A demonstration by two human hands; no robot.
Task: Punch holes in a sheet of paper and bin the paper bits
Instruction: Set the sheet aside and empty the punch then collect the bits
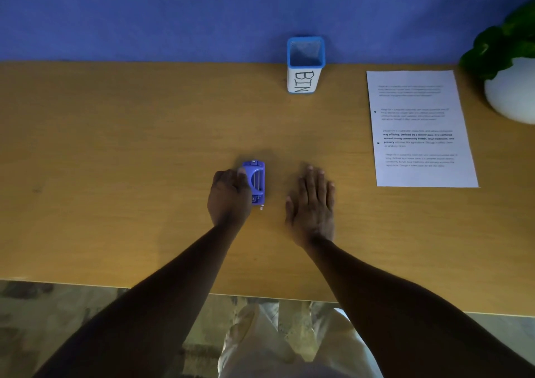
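Observation:
A small blue hole punch [256, 180] lies on the wooden table [115, 160] near the middle. My left hand [228, 198] is curled around its left side, gripping it. A tiny white paper bit [262, 207] lies by the punch's near end. My right hand [314, 201] rests flat on the table to the right of the punch, fingers spread, holding nothing. A printed sheet of paper [419, 128] lies at the right, with two punched holes along its left margin. A blue-rimmed cup labelled BIN [305, 64] stands upright at the back, against the wall.
A white pot with a green plant [512, 88] stands at the far right, touching the sheet's top corner area. A blue wall [173, 15] runs along the table's far edge. The table's near edge crosses above my lap.

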